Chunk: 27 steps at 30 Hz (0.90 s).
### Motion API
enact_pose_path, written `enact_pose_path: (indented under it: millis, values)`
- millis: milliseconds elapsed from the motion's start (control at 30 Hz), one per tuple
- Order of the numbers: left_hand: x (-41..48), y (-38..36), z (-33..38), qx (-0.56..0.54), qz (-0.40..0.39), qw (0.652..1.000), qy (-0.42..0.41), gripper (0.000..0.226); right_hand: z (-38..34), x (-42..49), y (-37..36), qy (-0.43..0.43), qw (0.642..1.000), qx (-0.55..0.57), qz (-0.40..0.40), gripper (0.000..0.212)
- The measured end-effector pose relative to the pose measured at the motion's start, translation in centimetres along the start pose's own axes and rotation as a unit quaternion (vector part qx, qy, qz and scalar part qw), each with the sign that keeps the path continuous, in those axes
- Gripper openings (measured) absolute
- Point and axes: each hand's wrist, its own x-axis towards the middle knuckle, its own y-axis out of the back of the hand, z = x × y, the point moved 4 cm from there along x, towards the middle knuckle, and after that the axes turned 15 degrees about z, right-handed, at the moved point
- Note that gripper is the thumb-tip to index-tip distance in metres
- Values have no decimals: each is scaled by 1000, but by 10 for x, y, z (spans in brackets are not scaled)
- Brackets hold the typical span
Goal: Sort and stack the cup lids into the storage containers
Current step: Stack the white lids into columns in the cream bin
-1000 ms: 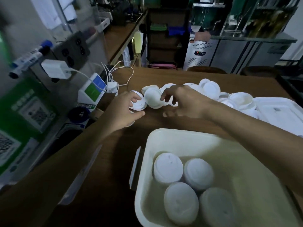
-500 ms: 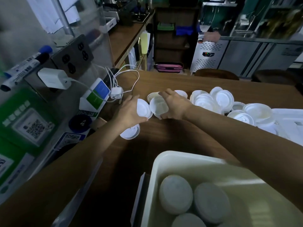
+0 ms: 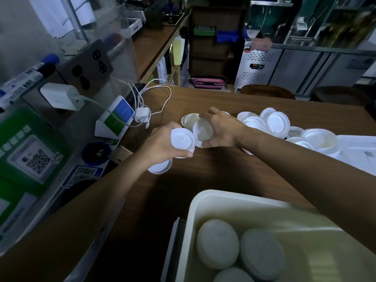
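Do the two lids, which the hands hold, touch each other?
Cannot tell. In the head view the left lid and the right lid overlap at the rims; neither gap nor contact shows plainly.

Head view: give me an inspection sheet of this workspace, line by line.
Surface: wooden counter, dimly lit.
Job's things: loose lids heaped at the far right; one flat lid lies on the counter under the left hand; storage container nearest the camera, holding lid stacks.
Clutter: QR-code stand, marker and blue-green card stand along the left edge.
Grippers: left hand grips the left-hand lid; right hand grips the right-hand lid; the two lids are close together.
Cables: white cable loops on the counter beside a white adapter; a charger sits in the wall socket.
Surroundings: steel cabinet; pink bag low behind the counter.
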Motion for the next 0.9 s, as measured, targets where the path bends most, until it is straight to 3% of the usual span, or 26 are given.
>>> enact_pose_path:
  millis: [133, 367, 633, 733, 900]
  values:
    - [-9, 3, 15, -33, -10, 999, -24, 76, 6, -26, 25, -8, 999, 28, 28, 85]
    - [-29, -5, 38, -68, -40, 996, -31, 79, 18, -78, 46, -51, 995, 58, 59, 96]
    - [-51, -22, 53, -36, -83, 994, -55, 75, 30, -123, 51, -103, 990, 76, 54, 96]
    - [-50, -13, 64, -37, -68, 994, -74, 81, 34, -137, 60, -94, 987, 110, 75, 98]
    - [-56, 23, 100, -94, -50, 987, -120, 98, 30, -168, 93, -92, 975, 145, 140, 82]
